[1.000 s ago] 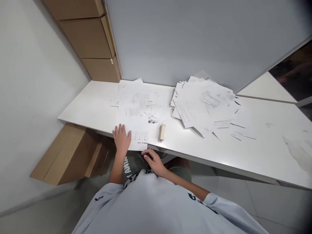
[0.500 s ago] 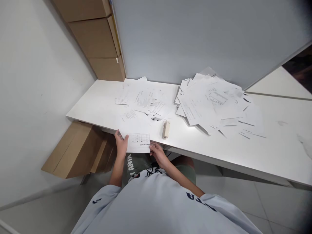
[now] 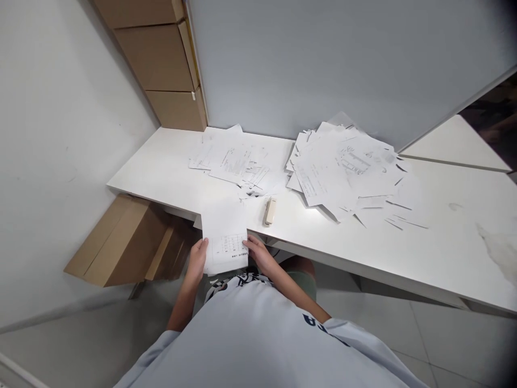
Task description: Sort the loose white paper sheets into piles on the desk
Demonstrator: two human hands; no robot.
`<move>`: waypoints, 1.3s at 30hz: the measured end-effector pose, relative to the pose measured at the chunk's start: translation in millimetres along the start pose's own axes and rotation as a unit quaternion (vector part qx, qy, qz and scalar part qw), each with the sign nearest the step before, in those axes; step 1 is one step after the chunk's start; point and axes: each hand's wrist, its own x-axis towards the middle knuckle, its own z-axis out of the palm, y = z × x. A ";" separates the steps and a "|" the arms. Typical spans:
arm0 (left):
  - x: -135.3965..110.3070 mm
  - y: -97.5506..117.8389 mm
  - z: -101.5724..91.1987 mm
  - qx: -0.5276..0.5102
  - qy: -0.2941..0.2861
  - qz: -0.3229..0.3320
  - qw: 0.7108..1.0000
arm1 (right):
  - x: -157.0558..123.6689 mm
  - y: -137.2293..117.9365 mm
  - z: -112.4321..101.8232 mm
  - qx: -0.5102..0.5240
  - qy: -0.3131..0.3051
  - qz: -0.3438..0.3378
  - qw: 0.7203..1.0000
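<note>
Along the front edge of the table (image 3: 153,167), your left hand (image 3: 197,260) and right hand (image 3: 258,254) grip a printed sheet (image 3: 224,231) by its sides, apparently overhanging the edge; a stapler (image 3: 270,211) lies just right, loose papers (image 3: 238,164) beyond.

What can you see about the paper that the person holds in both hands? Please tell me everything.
The sheet of paper is white, thin and rectangular. Its upper part looks mostly blank. Near the person's end it has a small printed grid and a short line of text, both upside down in this view and too small to read. The left hand holds its lower left edge, and the right hand holds its right edge. Its far end reaches over the front edge of the white table.
</note>
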 end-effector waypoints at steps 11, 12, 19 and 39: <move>-23.8 11.0 3.7 -0.033 -0.075 0.014 0.997 | -7.5 -2.5 -9.3 -0.016 0.027 -0.040 0.999; -23.5 11.1 4.2 -0.031 -0.081 0.012 0.996 | -8.1 -3.1 -10.0 -0.017 0.034 -0.032 0.999; -17.5 3.9 9.2 -0.007 -0.057 -0.018 0.998 | -12.6 -7.7 -17.4 -0.012 0.037 -0.020 0.999; 39.8 51.0 34.1 -0.009 -0.060 0.236 0.970 | -16.2 -81.0 -12.0 -0.375 0.051 -0.341 0.860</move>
